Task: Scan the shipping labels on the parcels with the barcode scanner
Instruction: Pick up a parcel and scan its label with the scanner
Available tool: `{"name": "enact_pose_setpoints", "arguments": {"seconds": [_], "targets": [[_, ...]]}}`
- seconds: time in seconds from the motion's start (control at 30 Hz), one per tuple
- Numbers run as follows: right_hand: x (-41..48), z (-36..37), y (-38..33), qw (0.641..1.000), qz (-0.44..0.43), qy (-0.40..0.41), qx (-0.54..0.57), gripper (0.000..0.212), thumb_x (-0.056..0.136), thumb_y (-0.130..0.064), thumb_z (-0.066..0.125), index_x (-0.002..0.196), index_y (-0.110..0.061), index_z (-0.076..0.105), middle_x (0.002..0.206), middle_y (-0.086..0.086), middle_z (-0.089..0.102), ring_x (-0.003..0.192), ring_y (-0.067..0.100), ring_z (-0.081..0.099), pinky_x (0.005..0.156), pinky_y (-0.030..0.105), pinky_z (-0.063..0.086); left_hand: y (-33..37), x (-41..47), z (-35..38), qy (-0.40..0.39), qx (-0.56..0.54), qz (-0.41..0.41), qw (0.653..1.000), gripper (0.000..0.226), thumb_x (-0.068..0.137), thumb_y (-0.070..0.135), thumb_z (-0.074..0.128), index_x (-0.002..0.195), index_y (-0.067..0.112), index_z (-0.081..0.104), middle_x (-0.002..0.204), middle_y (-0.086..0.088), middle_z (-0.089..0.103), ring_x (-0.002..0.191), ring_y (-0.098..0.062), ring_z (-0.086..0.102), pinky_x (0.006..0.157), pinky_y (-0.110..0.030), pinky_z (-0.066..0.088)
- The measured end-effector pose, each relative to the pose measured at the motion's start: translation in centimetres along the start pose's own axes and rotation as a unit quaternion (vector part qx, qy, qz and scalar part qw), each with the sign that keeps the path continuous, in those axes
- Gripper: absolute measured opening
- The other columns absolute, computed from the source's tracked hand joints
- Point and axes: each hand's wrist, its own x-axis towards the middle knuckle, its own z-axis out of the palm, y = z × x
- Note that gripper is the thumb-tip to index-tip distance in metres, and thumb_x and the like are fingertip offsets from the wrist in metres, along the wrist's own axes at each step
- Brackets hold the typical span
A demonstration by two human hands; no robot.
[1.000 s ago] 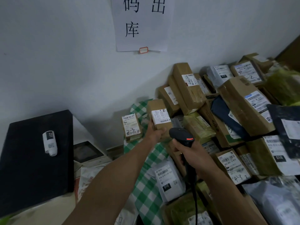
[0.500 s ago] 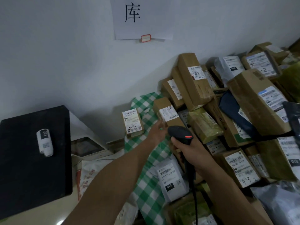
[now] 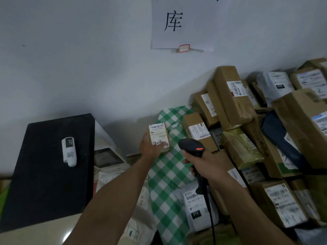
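Holding the small parcel [image 3: 159,134] by its left edge, your left hand [image 3: 150,149] has its fingers curled round the side. The thumb lies across the bottom of the shipping label [image 3: 157,132], next to the handwritten mark. The barcode strip at the top of that label is above your thumb and uncovered.

Just right of and below that grip, your right hand [image 3: 205,165] is wrapped tight round the handle of the barcode scanner [image 3: 191,146]. The scanner's head is raised and near the parcel but not touching it. I can't tell from here exactly where the scanner is aimed.

The likeliest fault is a wrong read. The brown box [image 3: 196,129] just right of your held parcel shows its own label to the scanner. If your aim is off, the beam could catch that code instead. Tilt the parcel's face squarely toward the scanner head, and keep your thumb low so it doesn't creep over the bars.

Below your right hand, the cable [image 3: 211,214] trails over the white mailer [image 3: 198,207] and the green checked cloth [image 3: 168,175]. A quick swing of the scanner could snag it or drag the mailer along. Further right, the heap of parcels [image 3: 235,103] leans against the wall, and a knock from your elbow could make it slide.
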Motion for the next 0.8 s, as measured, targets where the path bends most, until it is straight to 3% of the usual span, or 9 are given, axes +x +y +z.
{"name": "enact_pose_setpoints", "arguments": {"seconds": [0.07, 0.17, 0.23, 0.33, 0.53, 0.8], "targets": [[0.3, 0.2, 0.2, 1.0, -0.001, -0.002, -0.004, 0.014, 0.095, -0.032, 0.074, 0.101, -0.019, 0.07, 0.086, 0.005, 0.076, 0.054, 0.015, 0.055, 0.06, 0.034, 0.049, -1.1, -0.2, 0.1, -0.051, -0.08, 0.017, 0.995, 0.101, 0.078, 0.006, 0.088, 0.157, 0.012, 0.026, 0.14, -0.002, 0.057, 0.129, -0.024, 0.058, 0.105, -0.037, 0.048], [0.6, 0.5, 0.6, 1.0, -0.005, 0.002, -0.01, 0.014, 0.094, -0.032, 0.074, 0.102, -0.021, 0.071, 0.087, 0.005, 0.077, 0.055, 0.015, 0.056, 0.06, 0.033, 0.049, -2.7, -1.4, 0.4, -0.125, -0.157, 0.026, 0.979, 0.122, 0.08, -0.006, 0.082, 0.164, 0.021, -0.003, 0.152, -0.002, 0.051, 0.132, -0.022, 0.058, 0.108, -0.046, 0.05], [0.6, 0.6, 0.7, 1.0, -0.007, 0.002, -0.011, 0.014, 0.094, -0.033, 0.075, 0.103, -0.024, 0.07, 0.088, 0.006, 0.077, 0.057, 0.016, 0.057, 0.061, 0.033, 0.05, -3.6, -2.0, 0.6, -0.135, -0.169, 0.041, 0.975, 0.121, 0.081, -0.004, 0.083, 0.164, 0.029, 0.002, 0.153, 0.0, 0.052, 0.131, -0.019, 0.06, 0.107, -0.05, 0.052], [0.4, 0.8, 0.7, 1.0, -0.014, -0.005, -0.006, 0.014, 0.093, -0.034, 0.075, 0.104, -0.026, 0.071, 0.087, 0.005, 0.077, 0.058, 0.015, 0.058, 0.062, 0.034, 0.05, -4.1, -2.5, 0.5, -0.122, -0.155, 0.091, 0.976, 0.113, 0.081, -0.004, 0.083, 0.164, 0.027, 0.014, 0.148, 0.002, 0.058, 0.131, -0.016, 0.061, 0.106, -0.05, 0.053], [-1.1, 0.6, -0.3, 0.999, -0.046, -0.013, -0.018, 0.012, 0.096, -0.032, 0.072, 0.104, -0.024, 0.072, 0.087, 0.005, 0.077, 0.055, 0.013, 0.056, 0.058, 0.032, 0.048, -2.7, -3.4, -0.2, -0.093, -0.134, 0.14, 0.977, 0.119, 0.077, 0.006, 0.084, 0.163, 0.041, 0.011, 0.145, 0.009, 0.061, 0.13, -0.013, 0.061, 0.106, -0.052, 0.053], [-3.6, 0.6, -1.0, 0.998, -0.047, -0.006, -0.029, 0.018, 0.094, -0.034, 0.075, 0.097, -0.016, 0.073, 0.07, 0.001, 0.07, 0.053, 0.013, 0.054, 0.057, 0.032, 0.047, -1.3, -5.4, -0.3, -0.059, -0.12, 0.149, 0.98, 0.118, 0.075, 0.001, 0.087, 0.164, 0.033, 0.016, 0.13, 0.013, 0.068, 0.119, -0.009, 0.068, 0.103, -0.05, 0.055]]}}
